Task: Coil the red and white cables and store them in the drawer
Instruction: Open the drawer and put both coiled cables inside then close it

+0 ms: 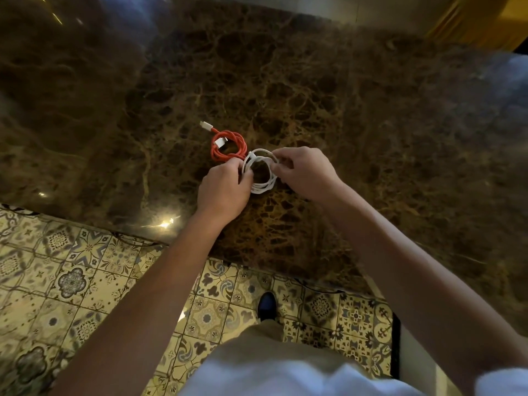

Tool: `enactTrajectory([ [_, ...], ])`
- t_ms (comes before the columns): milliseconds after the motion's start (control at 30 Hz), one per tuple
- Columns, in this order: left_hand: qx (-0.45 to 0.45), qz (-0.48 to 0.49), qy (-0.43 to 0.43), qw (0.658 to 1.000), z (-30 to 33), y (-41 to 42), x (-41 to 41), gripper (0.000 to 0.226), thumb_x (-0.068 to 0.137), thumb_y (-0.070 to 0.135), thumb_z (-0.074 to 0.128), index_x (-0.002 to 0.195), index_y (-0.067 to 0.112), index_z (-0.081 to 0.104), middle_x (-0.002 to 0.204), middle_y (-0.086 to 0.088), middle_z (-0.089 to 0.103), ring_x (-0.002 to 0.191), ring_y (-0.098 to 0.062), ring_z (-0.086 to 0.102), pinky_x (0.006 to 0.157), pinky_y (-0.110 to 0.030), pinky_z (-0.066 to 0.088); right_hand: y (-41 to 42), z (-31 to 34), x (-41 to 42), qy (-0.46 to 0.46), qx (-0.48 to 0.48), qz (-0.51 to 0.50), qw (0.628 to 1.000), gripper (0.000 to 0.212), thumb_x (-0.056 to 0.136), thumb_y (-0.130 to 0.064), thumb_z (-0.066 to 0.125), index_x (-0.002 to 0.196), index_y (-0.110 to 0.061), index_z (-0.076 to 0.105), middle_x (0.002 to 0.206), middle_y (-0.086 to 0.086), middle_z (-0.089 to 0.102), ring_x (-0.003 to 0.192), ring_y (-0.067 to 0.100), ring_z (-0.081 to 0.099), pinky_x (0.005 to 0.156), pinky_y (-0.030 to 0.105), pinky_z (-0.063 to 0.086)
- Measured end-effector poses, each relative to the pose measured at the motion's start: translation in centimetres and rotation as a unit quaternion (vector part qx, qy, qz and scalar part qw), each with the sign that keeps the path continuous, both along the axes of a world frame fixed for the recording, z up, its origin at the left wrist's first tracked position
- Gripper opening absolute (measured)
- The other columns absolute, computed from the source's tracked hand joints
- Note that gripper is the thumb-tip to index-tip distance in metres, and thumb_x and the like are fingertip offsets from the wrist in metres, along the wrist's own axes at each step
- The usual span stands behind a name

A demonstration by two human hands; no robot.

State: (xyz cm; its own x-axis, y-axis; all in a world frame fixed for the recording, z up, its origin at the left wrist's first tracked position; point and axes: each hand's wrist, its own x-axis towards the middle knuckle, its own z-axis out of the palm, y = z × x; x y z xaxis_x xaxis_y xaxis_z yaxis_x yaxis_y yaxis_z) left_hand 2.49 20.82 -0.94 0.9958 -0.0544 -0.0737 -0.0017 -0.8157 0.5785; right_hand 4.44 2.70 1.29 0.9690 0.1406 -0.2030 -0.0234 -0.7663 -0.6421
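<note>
The white cable [260, 187] is wound into a small ring just above the dark marble tabletop [371, 124]. My left hand [224, 185] grips the ring's left side with curled fingers. My right hand [304, 171] pinches its upper right side. The red cable [228, 147] lies coiled on the marble just behind my left hand, touching the white ring's upper left edge. One white plug end sticks out to the coil's upper left and another lies inside it. No drawer is in view.
The marble top's front edge [137, 238] runs diagonally from the left down to the lower right. Patterned floor tiles [71, 281] lie below it, with my dark shoe [267, 305] near the table. A yellow surface [474, 21] shows at the top right corner.
</note>
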Motion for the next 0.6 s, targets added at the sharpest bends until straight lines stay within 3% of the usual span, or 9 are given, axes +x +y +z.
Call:
enactTrajectory([
  [133, -0.04, -0.016, 0.002, 0.999, 0.4, -0.2, -0.5, 0.019, 0.109, 0.029, 0.052, 0.109, 0.016, 0.065, 0.083, 0.009, 0.066, 0.075, -0.01, 0.068, 0.071, -0.032, 0.059, -0.7, 0.5, -0.9, 0.006, -0.018, 0.018, 1.0, 0.025, 0.101, -0.041, 0.061, 0.117, -0.028, 0.075, 0.093, -0.011, 0.073, 0.083, 0.009, 0.067, 0.071, 0.03, 0.056],
  [300, -0.103, -0.05, 0.002, 0.993, 2.4, -2.1, -1.8, 0.016, 0.108, 0.027, 0.054, 0.11, 0.016, 0.066, 0.086, 0.006, 0.069, 0.073, -0.007, 0.07, 0.064, -0.024, 0.059, -3.2, 1.7, -3.1, 0.029, 0.056, -0.03, 0.998, 0.019, 0.101, -0.03, 0.064, 0.107, -0.02, 0.079, 0.085, -0.007, 0.073, 0.074, 0.009, 0.068, 0.065, 0.027, 0.055],
  [433, -0.156, -0.091, 0.006, 0.984, 3.8, -5.1, -3.5, 0.016, 0.106, 0.028, 0.058, 0.114, 0.018, 0.068, 0.088, 0.006, 0.071, 0.072, -0.006, 0.071, 0.059, -0.016, 0.056, -6.5, 2.5, -6.4, 0.009, 0.071, -0.081, 0.994, 0.018, 0.101, -0.026, 0.064, 0.1, -0.021, 0.081, 0.075, -0.01, 0.072, 0.057, -0.004, 0.06, 0.051, 0.014, 0.043],
  [600, -0.173, -0.176, 0.041, 0.968, 3.8, -10.6, -5.8, 0.016, 0.105, 0.027, 0.06, 0.116, 0.018, 0.068, 0.092, 0.004, 0.071, 0.075, -0.006, 0.07, 0.062, -0.019, 0.059, -11.6, 2.9, -12.4, 0.006, 0.059, -0.17, 0.984, 0.018, 0.099, -0.027, 0.065, 0.097, -0.022, 0.081, 0.082, -0.006, 0.077, 0.073, 0.01, 0.07, 0.068, 0.037, 0.059],
])
